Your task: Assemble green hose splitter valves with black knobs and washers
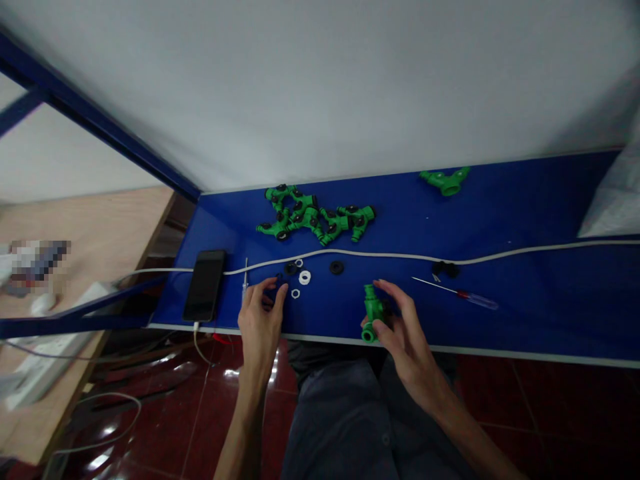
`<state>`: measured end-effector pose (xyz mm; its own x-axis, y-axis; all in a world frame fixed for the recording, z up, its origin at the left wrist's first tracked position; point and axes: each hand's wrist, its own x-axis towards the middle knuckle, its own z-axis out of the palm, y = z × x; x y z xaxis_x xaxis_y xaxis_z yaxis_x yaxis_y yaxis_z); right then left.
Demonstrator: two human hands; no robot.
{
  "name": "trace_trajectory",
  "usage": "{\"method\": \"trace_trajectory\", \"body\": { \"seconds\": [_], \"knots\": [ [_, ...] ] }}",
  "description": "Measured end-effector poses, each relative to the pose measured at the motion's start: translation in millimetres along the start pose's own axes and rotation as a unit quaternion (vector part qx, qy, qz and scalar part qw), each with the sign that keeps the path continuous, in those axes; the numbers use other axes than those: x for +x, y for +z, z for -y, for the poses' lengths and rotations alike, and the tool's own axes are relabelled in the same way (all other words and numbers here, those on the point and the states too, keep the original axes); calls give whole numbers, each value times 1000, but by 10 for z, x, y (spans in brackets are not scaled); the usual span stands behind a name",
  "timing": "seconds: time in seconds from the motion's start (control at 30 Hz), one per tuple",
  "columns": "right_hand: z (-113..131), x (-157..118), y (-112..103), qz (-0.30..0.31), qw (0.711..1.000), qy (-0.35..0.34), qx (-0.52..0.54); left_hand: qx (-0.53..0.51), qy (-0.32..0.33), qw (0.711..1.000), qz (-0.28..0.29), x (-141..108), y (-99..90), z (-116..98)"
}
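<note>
Head-worn view, facing forward and down, near above blue table (400, 220)

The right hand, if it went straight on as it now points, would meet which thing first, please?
The right hand would likely meet the cable, short of the green fittings; depth is unclear, so it might pass above.

Green fitting (373, 307), blue tabletop (545, 293)
</note>
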<state>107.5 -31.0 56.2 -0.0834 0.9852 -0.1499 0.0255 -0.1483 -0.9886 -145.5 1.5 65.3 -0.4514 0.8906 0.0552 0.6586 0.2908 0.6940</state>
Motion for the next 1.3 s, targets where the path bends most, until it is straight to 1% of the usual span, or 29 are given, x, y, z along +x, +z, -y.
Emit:
{"method": "trace_trajectory", "body": {
  "seconds": [0.1,0.2,0.3,0.37,0.5,0.57,0.67,0.73,0.8,0.9,0.97,1.03,1.17,1.3],
  "knots": [
    [24,33,-8,2,995,54,78,19,13,1000,1,68,22,-15],
    [47,58,-21,7,991,67,119,11,1,1000,6,68,38,-18],
    [75,71,-23,6,987,99,127,-17,-28,999,22,40,19,-22],
    [96,77,-12,5,984,125,124,-47,-44,997,37,9,-1,-61],
    [133,88,22,12,984,137,115,-116,-63,989,73,-93,-4,-257],
    [146,86,32,20,986,133,99,-180,-86,974,109,-160,30,-384],
    [156,64,31,30,991,122,50,-281,-129,936,167,-255,113,-547],
    [161,38,23,38,993,109,15,-314,-137,920,191,-304,171,-615],
    [171,15,12,39,995,90,-24,-333,-130,910,210,-338,218,-654],
    [197,1,-1,34,996,34,-71,-343,-115,901,239,-360,257,-685],
    [210,9,-6,35,996,-12,-82,-339,-109,898,258,-364,262,-705],
    [212,22,-9,35,995,-44,-84,-334,-101,897,272,-361,256,-729],
    [191,32,-17,27,993,-62,-100,-318,-73,904,277,-338,216,-782],
    [187,9,-22,33,991,-59,-115,-295,1,906,304,-288,170,-834]
  ]
}}
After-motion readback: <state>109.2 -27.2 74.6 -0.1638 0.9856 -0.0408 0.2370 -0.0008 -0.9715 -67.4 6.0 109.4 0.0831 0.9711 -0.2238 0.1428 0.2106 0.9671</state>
